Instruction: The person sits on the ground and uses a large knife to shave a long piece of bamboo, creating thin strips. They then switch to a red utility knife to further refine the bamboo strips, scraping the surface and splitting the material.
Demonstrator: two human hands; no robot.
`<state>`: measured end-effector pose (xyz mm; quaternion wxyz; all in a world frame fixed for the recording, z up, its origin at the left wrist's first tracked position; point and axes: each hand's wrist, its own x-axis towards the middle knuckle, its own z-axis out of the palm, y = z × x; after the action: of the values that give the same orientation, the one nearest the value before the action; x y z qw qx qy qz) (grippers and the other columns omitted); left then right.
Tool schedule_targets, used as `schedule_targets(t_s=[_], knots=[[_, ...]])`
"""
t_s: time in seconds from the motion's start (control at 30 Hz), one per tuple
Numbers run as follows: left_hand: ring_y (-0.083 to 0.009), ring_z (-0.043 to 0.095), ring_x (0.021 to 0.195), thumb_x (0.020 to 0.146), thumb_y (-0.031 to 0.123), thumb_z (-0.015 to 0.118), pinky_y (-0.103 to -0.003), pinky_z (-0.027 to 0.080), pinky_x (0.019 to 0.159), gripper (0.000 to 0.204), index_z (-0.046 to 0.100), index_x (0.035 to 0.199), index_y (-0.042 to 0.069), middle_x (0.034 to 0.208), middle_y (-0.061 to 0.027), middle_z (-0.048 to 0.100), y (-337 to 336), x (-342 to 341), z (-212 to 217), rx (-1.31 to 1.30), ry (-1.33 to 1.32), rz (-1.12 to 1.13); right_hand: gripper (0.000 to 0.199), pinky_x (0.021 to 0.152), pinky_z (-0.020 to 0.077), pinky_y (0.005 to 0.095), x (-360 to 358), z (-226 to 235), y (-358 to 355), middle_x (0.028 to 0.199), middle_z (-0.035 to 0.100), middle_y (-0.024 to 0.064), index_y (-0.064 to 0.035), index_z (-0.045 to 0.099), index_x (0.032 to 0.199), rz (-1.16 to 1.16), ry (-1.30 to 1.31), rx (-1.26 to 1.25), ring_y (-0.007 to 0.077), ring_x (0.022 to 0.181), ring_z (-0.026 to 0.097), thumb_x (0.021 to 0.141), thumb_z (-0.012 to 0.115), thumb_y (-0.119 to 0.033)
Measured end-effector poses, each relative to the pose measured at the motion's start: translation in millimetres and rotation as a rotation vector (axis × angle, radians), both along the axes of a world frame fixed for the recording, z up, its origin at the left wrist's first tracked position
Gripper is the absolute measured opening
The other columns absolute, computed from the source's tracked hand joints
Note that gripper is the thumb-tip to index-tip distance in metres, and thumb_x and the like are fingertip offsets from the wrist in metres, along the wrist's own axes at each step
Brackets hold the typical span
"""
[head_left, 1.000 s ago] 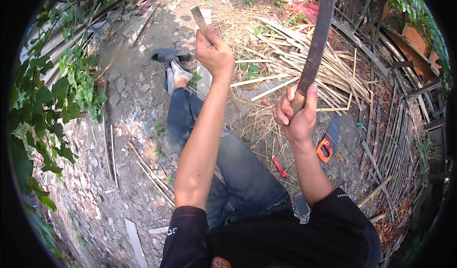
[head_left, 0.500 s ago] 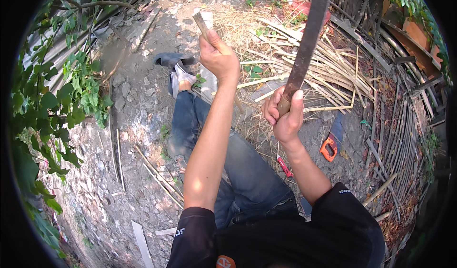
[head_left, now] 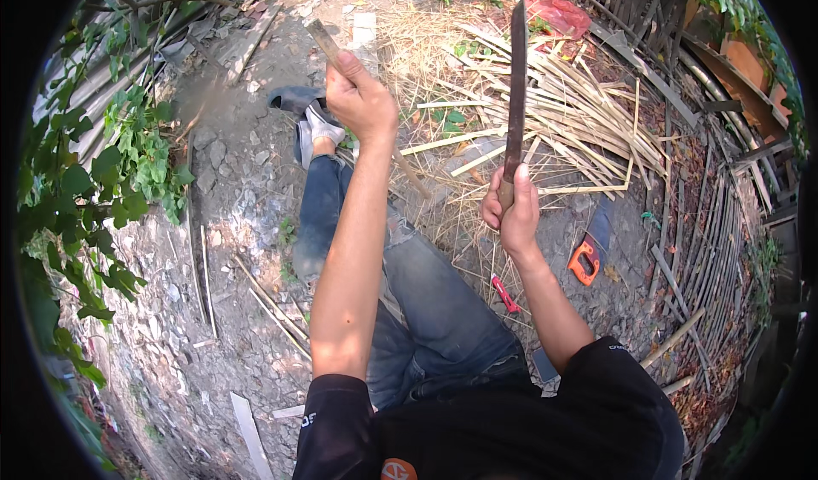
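Observation:
My left hand (head_left: 362, 101) is closed around a flat strip of split bamboo (head_left: 324, 41). The strip's upper end sticks out past my thumb, and its thin lower end comes out below my wrist. In my right hand (head_left: 514, 211) is a machete (head_left: 517, 96), gripped by its short wooden handle. Its long dark blade points up and away from me, apart from the bamboo strip. Beyond the blade, a loose pile of pale split bamboo strips (head_left: 588, 126) lies on the ground.
A handsaw (head_left: 586, 258) with an orange handle and a red utility knife (head_left: 504, 295) lie to my right. My jeans-clad legs (head_left: 443, 301) stretch out ahead. Leafy vines (head_left: 141, 156) hang at left. A red plastic bag (head_left: 562, 15) sits at the far right, beyond the pile.
The machete has swung left and now stands nearly straight up. My left hand, with the bamboo strip, has shifted left and slightly nearer me.

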<state>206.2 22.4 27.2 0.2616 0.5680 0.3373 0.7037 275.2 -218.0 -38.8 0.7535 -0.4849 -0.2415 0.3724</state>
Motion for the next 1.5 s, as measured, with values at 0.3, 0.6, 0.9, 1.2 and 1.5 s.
schedule_targets(t_s=[0.3, 0.6, 0.9, 1.2, 1.5], knots=[[-0.0149, 0.042, 0.056, 0.109, 0.047, 0.043, -0.037, 0.035, 0.055, 0.055, 0.048, 0.077, 0.003, 0.058, -0.0034, 0.044, -20, 20, 8, 0.0, -0.018, -0.058, 0.046, 0.045, 0.0349, 0.0308, -19, -180, -8, 0.059, 0.039, 0.0008, -0.0082, 0.047, 0.087, 0.177, 0.392, -0.785, 0.0133, 0.046, 0.037, 0.106, 0.049, -0.051], [-0.0192, 0.047, 0.056, 0.109, 0.05, 0.041, -0.04, 0.038, 0.056, 0.059, 0.048, 0.076, 0.002, 0.058, -0.0065, 0.047, -4, 14, 0, 0.013, 0.055, 0.013, 0.056, 0.046, 0.0349, 0.0279, 10, -33, 5, 0.061, 0.045, 0.001, -0.0045, 0.05, 0.092, -0.016, -0.074, 0.035, 0.0102, 0.05, 0.042, 0.104, 0.045, -0.059], [-0.0212, 0.047, 0.057, 0.109, 0.049, 0.041, -0.041, 0.038, 0.057, 0.056, 0.049, 0.079, 0.003, 0.06, -0.0074, 0.048, -24, 30, 10, 0.03, 0.038, 0.078, 0.062, 0.043, 0.0336, 0.032, -18, -262, -11, 0.057, 0.044, 0.0025, -0.0104, 0.047, 0.071, 0.304, 0.227, -1.09, 0.016, 0.045, 0.04, 0.103, 0.044, -0.064], [-0.0258, 0.051, 0.063, 0.109, 0.052, 0.038, -0.043, 0.042, 0.065, 0.06, 0.05, 0.08, 0.0, 0.065, -0.0107, 0.052, -10, -4, 13, -0.017, 0.076, 0.209, 0.059, 0.046, 0.0333, 0.0305, -16, -154, 11, 0.057, 0.044, 0.0009, -0.0077, 0.051, 0.074, -0.016, 0.022, 0.026, 0.0123, 0.049, 0.044, 0.107, 0.041, -0.055], [-0.0254, 0.051, 0.061, 0.11, 0.051, 0.037, -0.041, 0.042, 0.062, 0.06, 0.051, 0.081, 0.0, 0.064, -0.0097, 0.05, -18, -18, 5, -0.062, 0.049, 0.219, 0.064, 0.043, 0.0309, 0.0285, -12, -228, -5, 0.056, 0.042, 0.0002, -0.0095, 0.047, 0.07, 0.285, 0.165, -0.954, 0.0118, 0.047, 0.041, 0.101, 0.048, -0.065]])
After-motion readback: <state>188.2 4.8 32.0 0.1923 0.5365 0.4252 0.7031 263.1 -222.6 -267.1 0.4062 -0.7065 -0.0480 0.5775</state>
